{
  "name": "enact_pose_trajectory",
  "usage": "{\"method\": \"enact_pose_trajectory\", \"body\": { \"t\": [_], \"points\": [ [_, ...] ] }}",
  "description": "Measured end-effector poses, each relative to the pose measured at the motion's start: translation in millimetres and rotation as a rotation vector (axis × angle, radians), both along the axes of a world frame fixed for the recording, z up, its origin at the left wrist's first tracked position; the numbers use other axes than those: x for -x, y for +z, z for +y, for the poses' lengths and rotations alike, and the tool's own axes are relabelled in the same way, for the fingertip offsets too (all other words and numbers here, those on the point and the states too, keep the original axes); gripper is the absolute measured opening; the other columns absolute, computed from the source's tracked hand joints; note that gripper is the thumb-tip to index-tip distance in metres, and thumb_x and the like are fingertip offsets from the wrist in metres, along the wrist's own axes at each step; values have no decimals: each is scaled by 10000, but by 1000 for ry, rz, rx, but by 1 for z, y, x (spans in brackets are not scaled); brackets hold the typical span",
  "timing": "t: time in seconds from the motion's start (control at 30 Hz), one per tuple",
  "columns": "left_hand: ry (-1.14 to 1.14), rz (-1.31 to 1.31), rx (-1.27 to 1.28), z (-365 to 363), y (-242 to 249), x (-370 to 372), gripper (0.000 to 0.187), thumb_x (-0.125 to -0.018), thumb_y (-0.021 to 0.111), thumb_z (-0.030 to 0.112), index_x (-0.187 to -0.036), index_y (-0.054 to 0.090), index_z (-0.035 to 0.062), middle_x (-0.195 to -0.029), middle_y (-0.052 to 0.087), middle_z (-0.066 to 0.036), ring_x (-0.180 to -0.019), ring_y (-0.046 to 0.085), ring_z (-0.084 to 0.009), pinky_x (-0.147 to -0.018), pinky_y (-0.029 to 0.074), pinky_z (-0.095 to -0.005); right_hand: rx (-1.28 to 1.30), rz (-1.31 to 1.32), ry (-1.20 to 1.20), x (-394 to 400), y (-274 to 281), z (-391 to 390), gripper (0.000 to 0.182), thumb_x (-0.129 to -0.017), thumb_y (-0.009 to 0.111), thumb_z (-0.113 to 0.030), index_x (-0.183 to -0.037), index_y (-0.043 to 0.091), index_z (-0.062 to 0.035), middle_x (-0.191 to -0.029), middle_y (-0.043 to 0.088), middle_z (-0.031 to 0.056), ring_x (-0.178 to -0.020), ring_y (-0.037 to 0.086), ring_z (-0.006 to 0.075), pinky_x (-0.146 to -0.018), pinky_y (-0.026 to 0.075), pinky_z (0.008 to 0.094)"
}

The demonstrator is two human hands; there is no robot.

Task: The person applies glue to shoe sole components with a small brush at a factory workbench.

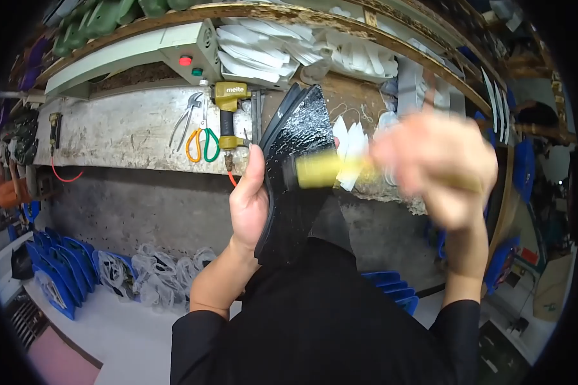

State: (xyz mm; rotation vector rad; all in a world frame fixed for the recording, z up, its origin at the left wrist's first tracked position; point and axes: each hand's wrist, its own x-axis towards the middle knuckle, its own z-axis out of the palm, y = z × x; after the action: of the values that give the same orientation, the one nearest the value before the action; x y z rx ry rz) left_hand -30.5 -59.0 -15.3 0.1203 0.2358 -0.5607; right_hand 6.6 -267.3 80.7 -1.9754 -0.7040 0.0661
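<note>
My left hand (246, 208) grips the left edge of a curved black piece of sheet material (304, 131), its thumb along the rim. The piece stands tilted in front of my body, and its upper face shines as if wet. My right hand (444, 165), blurred by motion, is closed around the handle of a yellow brush (321, 169). The brush's dark end is at the face of the black piece; the blur hides whether the two touch. Several white pointed pieces (351, 146) lie on the bench behind the brush.
On the worn bench (128, 135) are a yellow Meite air tool (227, 119) with a red hose, scissors (203, 142) with orange and green handles, and pincers (187, 115). White pieces (263, 54) fill the shelf. Blue trays (61, 263) and clear plastic bags (164, 279) stand lower left.
</note>
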Motion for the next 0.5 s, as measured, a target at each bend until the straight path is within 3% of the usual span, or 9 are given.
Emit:
{"method": "enact_pose_trajectory", "body": {
  "t": [0.1, 0.27, 0.4, 0.5],
  "points": [
    [2, -23, -9, -4, -5, -4, 609, -1119, 306, 469, -1544, 422, 49, -1470, 577, -152, -1315, 597, -275, -1156, 448, -458, 60, -113, -41, -26, -4, -9, 68, -868, 747, -78, -919, 791, -64, -852, 780, 93, -531, 558, 126, -522, 423, 224],
    [26, 39, -20, -3, -20, -7, 659, -1109, 322, 474, -1596, 304, 30, -1559, 439, -249, -1429, 467, -376, -1212, 362, -548, -104, 175, 84, 18, -11, -21, 97, -852, 728, -41, -931, 781, -21, -855, 769, 118, -561, 578, 128, -519, 426, 227],
    [-6, -147, 97, -18, -32, -10, 617, -1110, 347, 453, -1563, 378, 35, -1486, 548, -193, -1342, 566, -326, -1195, 394, -535, -120, 142, -314, 15, 1, -4, 128, -841, 721, -24, -952, 779, 6, -871, 769, 135, -569, 597, 135, -515, 425, 225],
    [42, -103, 87, -29, -35, -16, 588, -1110, 361, 437, -1542, 414, 41, -1452, 585, -164, -1291, 606, -297, -1183, 412, -531, 27, 121, -113, 23, -13, -2, 133, -839, 707, -27, -947, 779, 5, -866, 771, 141, -550, 584, 141, -503, 426, 222]
  ]
}}
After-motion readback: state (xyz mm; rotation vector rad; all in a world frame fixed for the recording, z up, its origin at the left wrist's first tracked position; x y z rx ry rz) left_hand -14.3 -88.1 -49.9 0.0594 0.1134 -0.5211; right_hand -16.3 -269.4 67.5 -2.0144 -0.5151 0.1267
